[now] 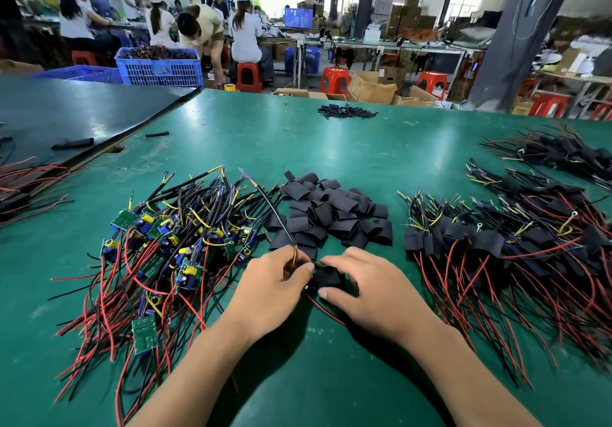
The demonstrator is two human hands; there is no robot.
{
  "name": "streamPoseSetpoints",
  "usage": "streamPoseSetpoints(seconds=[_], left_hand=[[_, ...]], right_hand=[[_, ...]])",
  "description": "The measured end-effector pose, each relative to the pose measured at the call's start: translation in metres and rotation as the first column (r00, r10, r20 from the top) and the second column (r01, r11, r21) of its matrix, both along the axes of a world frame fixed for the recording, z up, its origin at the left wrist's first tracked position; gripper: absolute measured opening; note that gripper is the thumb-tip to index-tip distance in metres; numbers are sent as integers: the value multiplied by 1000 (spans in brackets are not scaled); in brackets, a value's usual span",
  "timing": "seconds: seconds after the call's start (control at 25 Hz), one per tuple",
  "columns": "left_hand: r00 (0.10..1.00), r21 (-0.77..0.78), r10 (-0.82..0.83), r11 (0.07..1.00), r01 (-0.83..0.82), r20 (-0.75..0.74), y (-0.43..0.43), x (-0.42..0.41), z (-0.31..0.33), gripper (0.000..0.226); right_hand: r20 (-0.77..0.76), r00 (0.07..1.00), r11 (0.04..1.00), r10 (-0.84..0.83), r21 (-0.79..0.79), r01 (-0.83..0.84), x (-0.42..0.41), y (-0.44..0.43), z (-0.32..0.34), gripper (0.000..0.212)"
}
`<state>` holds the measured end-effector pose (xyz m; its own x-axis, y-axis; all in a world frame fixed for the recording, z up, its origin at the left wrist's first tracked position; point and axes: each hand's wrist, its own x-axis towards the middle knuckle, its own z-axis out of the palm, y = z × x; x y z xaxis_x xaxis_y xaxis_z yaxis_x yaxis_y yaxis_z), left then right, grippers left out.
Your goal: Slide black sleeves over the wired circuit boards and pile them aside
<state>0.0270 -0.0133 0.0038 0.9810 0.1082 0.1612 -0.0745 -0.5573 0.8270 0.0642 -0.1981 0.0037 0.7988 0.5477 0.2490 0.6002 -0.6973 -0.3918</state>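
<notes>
1. The fingers (303, 269) of the left hand (271, 290) are curled and pinch a thin bundle of leads (294, 256), yellow and purple, just where they enter the black sleeve (328, 277).
2. The right hand (361, 287) grips that sleeve, thumb on its near edge and the other fingers curled over the top. The two hands are almost touching, low over the table (298, 135).
3. The circuit board being covered is hidden inside the sleeve and behind the fingers, so I cannot tell how far in it sits. A red wire (326, 310) trails out of the near end, toward the person.
4. Handling, as a judgement: the sleeve looks light, soft and flat, so it probably needs squeezing open at the edges. The board is stiff but fragile, so it is better pulled by the leads close to the board than by its components.
5. Left of the hands lies the heap of bare boards (172, 237), tangled in red and black wires.
6. Just beyond the hands is the pile of empty sleeves (328, 214).
7. To the right lies the finished pile (496, 247) of sleeved boards, where this one probably goes.
</notes>
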Motion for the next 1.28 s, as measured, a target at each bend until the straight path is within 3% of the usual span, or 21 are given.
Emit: streamPoseSetpoints(seconds=[0.16, 0.36, 0.6, 0.72, 1.0, 1.12, 1.28], left_hand=[[1000, -64, 0, 998, 0, -2, -1, 0, 1, 11], [999, -357, -26, 934, 16, -25, -7, -1, 5, 5], [1000, -604, 11, 797, -20, -18, -2, 1, 8, 12], [999, -711, -21, 703, -12, -38, 1, 1, 12, 14], [993, -807, -109, 591, 24, -51, 2, 0, 15, 21], [992, -828, -123, 560, 42, -33, 2, -1, 16, 21], [991, -885, -127, 457, 83, 27, 2, -1, 15, 35]], right_hand=[[-80, 997, 975, 2, 222, 16, 1, 2, 1, 42], [-198, 980, 842, -35, 522, 136, -5, 6, 2, 35], [-361, 926, 758, 113, 634, 154, -11, 11, 5, 45], [-364, 911, 706, 197, 697, 126, -11, 13, 8, 48], [-396, 858, 612, 326, 780, 128, -10, 13, 11, 42], [-372, 881, 561, 292, 813, 158, -7, 14, 9, 34], [-398, 907, 389, 133, 863, 322, 6, 5, 5, 18]])
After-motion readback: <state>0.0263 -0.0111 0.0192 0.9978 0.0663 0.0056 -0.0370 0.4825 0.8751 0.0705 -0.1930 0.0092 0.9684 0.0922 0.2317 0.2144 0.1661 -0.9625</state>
